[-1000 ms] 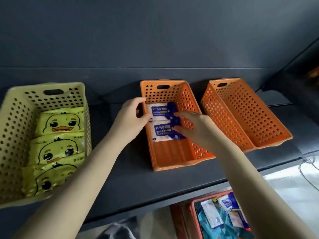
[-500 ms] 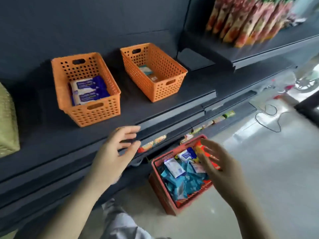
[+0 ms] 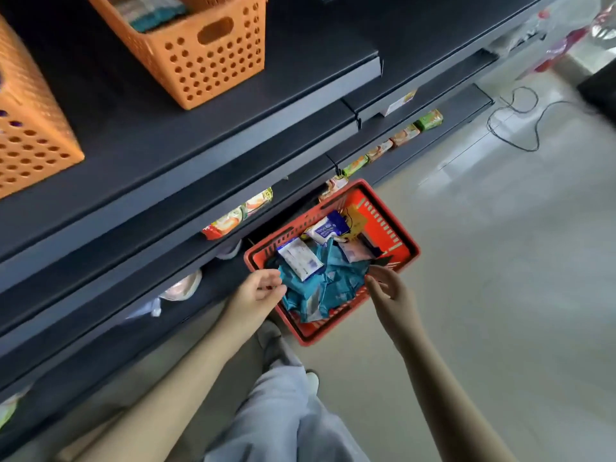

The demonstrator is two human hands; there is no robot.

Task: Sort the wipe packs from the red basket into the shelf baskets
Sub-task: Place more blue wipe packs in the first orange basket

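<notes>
The red basket (image 3: pixel 396 228) stands on the floor below the shelves, filled with several teal wipe packs (image 3: pixel 328 285) and white-and-blue wipe packs (image 3: pixel 300 258). My left hand (image 3: pixel 258 290) hovers at the basket's left rim, fingers apart, touching the edge of a teal pack but holding nothing. My right hand (image 3: pixel 388 288) is over the basket's near right rim, fingers spread and empty. Up on the shelf, an orange basket (image 3: pixel 206 58) holds a teal pack, and a second orange basket (image 3: pixel 30 135) shows at the left edge.
Dark shelf boards (image 3: pixel 233 128) jut out above the red basket, with snack packets (image 3: pixel 393 141) along a lower shelf. My grey-trousered leg (image 3: pixel 283 411) is just below the basket. A black cable (image 3: pixel 520 128) lies on the pale floor to the right.
My view has dropped from the shelf baskets to the floor. Both hands left the orange basket with the blue-and-white packs and came down to the red basket, empty.
</notes>
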